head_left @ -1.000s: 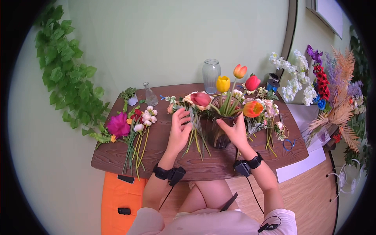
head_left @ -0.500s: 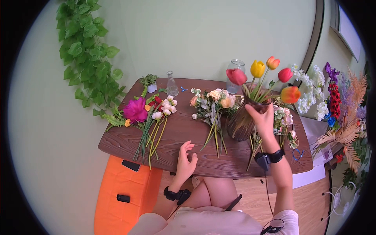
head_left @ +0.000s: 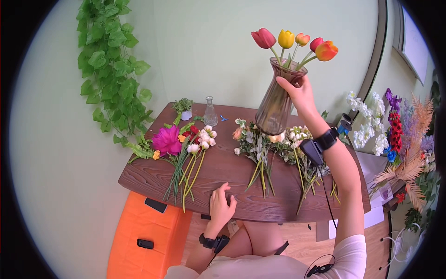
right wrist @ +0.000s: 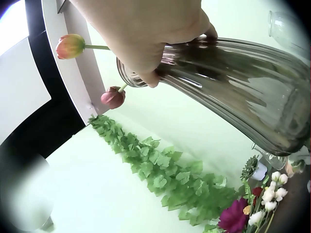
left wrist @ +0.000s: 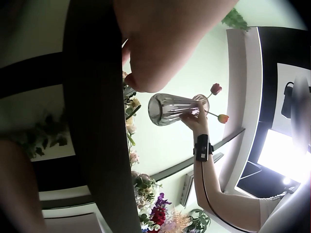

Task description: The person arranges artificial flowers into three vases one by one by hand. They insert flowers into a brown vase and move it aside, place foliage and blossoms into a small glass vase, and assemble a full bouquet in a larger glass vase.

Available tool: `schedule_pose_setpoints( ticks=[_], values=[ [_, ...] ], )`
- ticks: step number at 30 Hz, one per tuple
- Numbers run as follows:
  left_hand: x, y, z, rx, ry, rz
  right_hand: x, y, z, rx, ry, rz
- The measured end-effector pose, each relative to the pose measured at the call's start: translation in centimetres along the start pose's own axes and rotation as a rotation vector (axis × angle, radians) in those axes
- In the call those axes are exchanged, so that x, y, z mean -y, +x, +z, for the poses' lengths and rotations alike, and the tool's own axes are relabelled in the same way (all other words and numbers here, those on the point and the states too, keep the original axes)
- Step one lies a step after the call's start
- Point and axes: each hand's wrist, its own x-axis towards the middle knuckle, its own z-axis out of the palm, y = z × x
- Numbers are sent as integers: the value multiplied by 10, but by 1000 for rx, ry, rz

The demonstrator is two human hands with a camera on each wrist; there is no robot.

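My right hand (head_left: 301, 95) grips a smoky brown ribbed glass vase (head_left: 275, 104) around its neck, just below the rim. Held up over the back of the table, the vase leans slightly. Red, yellow and orange tulips (head_left: 286, 39) fan out from its mouth. In the right wrist view, the thumb and fingers wrap the neck beside an orange tulip (right wrist: 71, 46). My left hand (head_left: 222, 208) rests at the table's front edge, fingers loosely bent and holding nothing. Near it lie bunches of cut flowers, among them cream blooms with grey-green leaves (head_left: 254, 139).
On the dark wooden table (head_left: 223, 172), a magenta flower (head_left: 167, 141) and white blooms (head_left: 204, 139) lie at left. Behind them stand a small potted plant (head_left: 185, 109) and a clear bottle (head_left: 210, 114). Ribbon rolls (head_left: 344, 123) sit at back right, tall flower sprays (head_left: 395, 125) beyond.
My right hand has lifted the vase of tulips off the table, up and towards the back. The left hand has left the vase and come down to the table's front edge.
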Motion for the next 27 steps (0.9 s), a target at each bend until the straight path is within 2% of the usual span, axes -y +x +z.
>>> schedule_pose_setpoints(
  ticks=[6, 8, 9, 12, 20, 23, 27],
  values=[
    [-4, 2, 3, 16, 210, 45, -65, 48, 42, -47, -11, -56],
    [-2, 2, 5, 9, 252, 62, -81, 52, 57, -111, -73, 1],
    [-2, 2, 6, 0, 258, 54, -95, 56, 63, -90, -8, 34],
    [-1, 3, 6, -8, 289, 40, -155, 71, 76, -78, 40, 81],
    [-2, 7, 8, -43, 298, 20, -231, 82, 90, -16, 15, 238],
    [-3, 7, 8, -52, 274, 7, -241, 81, 93, -31, -82, 261],
    [-3, 9, 7, -46, 276, 3, -256, 82, 95, -22, -42, 264]
  ],
)
